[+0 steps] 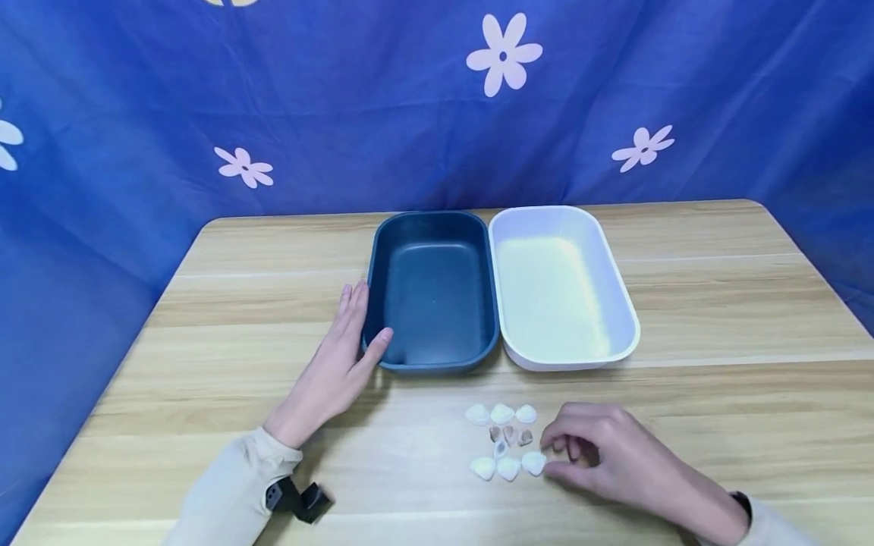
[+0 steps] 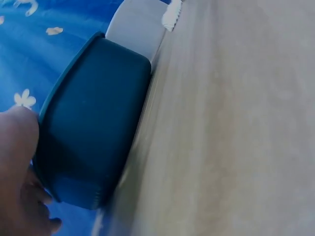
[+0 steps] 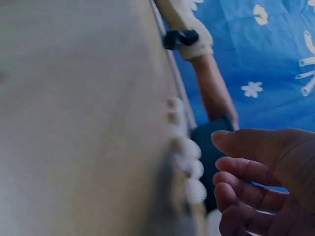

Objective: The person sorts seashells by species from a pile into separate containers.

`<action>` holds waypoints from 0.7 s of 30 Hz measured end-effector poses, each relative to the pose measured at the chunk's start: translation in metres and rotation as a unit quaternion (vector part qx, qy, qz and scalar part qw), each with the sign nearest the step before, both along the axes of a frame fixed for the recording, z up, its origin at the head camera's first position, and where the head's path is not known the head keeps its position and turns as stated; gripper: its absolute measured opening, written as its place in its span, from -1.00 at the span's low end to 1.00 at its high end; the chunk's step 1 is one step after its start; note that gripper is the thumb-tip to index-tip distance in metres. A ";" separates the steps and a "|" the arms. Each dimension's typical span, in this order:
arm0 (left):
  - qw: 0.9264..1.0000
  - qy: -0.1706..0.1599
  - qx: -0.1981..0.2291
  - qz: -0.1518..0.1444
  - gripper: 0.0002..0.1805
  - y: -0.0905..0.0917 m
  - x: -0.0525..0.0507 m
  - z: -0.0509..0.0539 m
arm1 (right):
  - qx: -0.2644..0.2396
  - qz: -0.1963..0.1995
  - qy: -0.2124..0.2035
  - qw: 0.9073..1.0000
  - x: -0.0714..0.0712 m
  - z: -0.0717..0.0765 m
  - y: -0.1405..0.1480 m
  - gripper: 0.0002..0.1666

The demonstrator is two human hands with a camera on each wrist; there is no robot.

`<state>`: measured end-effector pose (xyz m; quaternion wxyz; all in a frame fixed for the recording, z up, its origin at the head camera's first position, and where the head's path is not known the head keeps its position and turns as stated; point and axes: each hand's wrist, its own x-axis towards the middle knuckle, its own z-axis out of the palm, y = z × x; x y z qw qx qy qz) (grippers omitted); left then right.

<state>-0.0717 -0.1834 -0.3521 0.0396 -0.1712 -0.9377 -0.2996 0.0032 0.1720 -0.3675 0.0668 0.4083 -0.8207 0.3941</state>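
At the left side of a dark teal bin [image 1: 437, 303], my left hand [image 1: 334, 368] rests with its fingers straight along the wall and its thumb over the rim. My right hand [image 1: 608, 455] hovers low beside the shells, fingers loosely bent and thumb apart from them; nothing shows between them in the right wrist view. Its thumb tip is close to a white seashell [image 1: 533, 462], the rightmost of the near row. More white seashells [image 1: 501, 414] form a far row. Between the rows lie small brown seashells [image 1: 525, 437] and a small pale seashell [image 1: 501, 448].
A white bin [image 1: 567, 303] stands against the teal bin's right side. Both stand on a wood-grain table [image 1: 717, 318], behind the shells. A blue cloth with white flowers [image 1: 382, 98] hangs behind the table.
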 end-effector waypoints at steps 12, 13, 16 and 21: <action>0.985 -0.040 0.169 0.018 -0.34 -0.011 -0.009 -0.024 | 0.043 -0.044 -0.015 0.998 0.007 -0.013 -0.011 -0.64; 0.985 -0.037 0.170 0.018 -0.34 -0.011 -0.009 -0.024 | 0.046 -0.047 -0.017 0.998 0.008 -0.013 -0.011 -0.65; 0.990 -0.018 0.141 0.004 -0.30 -0.009 -0.010 -0.020 | 0.052 -0.054 -0.022 0.997 0.009 -0.014 -0.012 -0.66; 0.998 0.039 0.021 -0.042 -0.22 -0.006 -0.008 -0.006 | 0.050 -0.056 -0.029 0.997 0.012 -0.016 -0.012 -0.65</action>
